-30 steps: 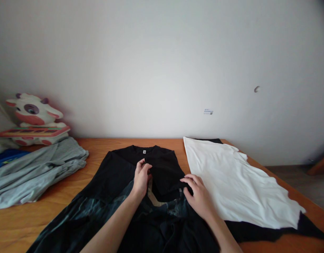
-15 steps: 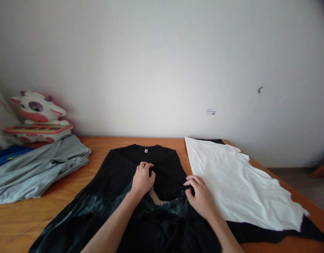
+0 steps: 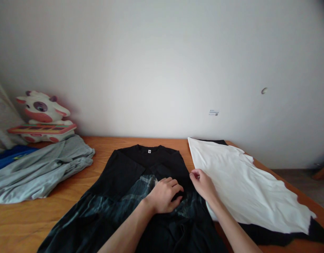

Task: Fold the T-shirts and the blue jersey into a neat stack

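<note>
A black shirt (image 3: pixel 125 172) with a grey-blue pattern lies on the wooden table, its collar and small white tag toward the wall. Both sleeves appear folded inward over its front. My left hand (image 3: pixel 166 195) rests on the patterned middle, fingers bent and a little apart, with nothing gripped. At the shirt's right edge, my right hand (image 3: pixel 201 182) has its thumb and fingertips pinched together; whether cloth is between them is too small to tell. Close on its right lies a white garment (image 3: pixel 238 179), spread over a black one (image 3: pixel 278 233).
A toy cow with a keyboard (image 3: pixel 46 117) stands at the back left. In front of it lie a grey garment (image 3: pixel 48 168) and a blue one (image 3: pixel 11 156). The wall runs along the back edge of the wooden table (image 3: pixel 17 221).
My left hand has moved right and nearer across the shirt. My right hand has closed into a pinch at the shirt's edge. The right sleeve now lies flatter, and the pale patch is mostly covered.
</note>
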Demonstrator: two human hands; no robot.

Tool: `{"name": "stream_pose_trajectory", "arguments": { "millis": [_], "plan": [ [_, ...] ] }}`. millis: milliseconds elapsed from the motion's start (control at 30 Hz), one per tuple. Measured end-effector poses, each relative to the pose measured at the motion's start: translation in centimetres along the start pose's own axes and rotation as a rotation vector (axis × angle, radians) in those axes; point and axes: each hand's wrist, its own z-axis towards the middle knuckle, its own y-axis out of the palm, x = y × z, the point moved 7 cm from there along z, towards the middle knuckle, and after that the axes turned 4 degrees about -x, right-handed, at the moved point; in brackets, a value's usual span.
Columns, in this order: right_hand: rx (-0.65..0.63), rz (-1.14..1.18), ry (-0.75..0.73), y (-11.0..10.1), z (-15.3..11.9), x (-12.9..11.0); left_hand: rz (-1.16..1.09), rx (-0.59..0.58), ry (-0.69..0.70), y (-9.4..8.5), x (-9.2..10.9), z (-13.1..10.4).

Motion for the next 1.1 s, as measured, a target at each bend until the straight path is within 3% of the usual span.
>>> {"name": "stream_pose_trajectory", "arguments": {
  "millis": [100,267,433,633,733,833,933,1000,1100],
  "plan": [
    [-0.029,-0.085,-0.034,0.5,4.0,-1.1,0.000,0.000,0.020,-0.1,-0.1,-0.1],
    [-0.095,-0.162,-0.208,1.4,9.1,-5.1,-0.005,0.011,0.096,-0.1,0.5,-0.2],
    [-0.230,-0.256,-0.278,4.1,10.6,-7.2,-0.043,0.019,0.166,0.3,0.7,-0.2],
    [-0.338,-0.352,-0.121,7.7,10.3,-5.5,-0.219,0.070,0.178,0.1,0.8,-0.3],
    [-0.315,-0.387,-0.062,8.2,9.8,-5.0,-0.291,0.188,-0.008,-0.9,-1.1,-0.4],
    [-0.288,-0.409,-0.046,8.0,9.3,-5.0,-0.167,0.344,-0.379,-2.4,-5.1,-1.3],
    [-0.278,-0.418,-0.047,7.7,9.0,-5.1,-0.009,0.365,-0.736,-3.1,-9.3,-3.0],
    [-0.279,-0.418,-0.041,7.6,8.9,-5.1,0.027,0.333,-0.835,-3.1,-11.2,-3.7],
    [-0.282,-0.416,-0.020,7.5,8.9,-5.0,-0.071,0.315,-0.819,-2.9,-12.5,-3.8]
  ]
}}
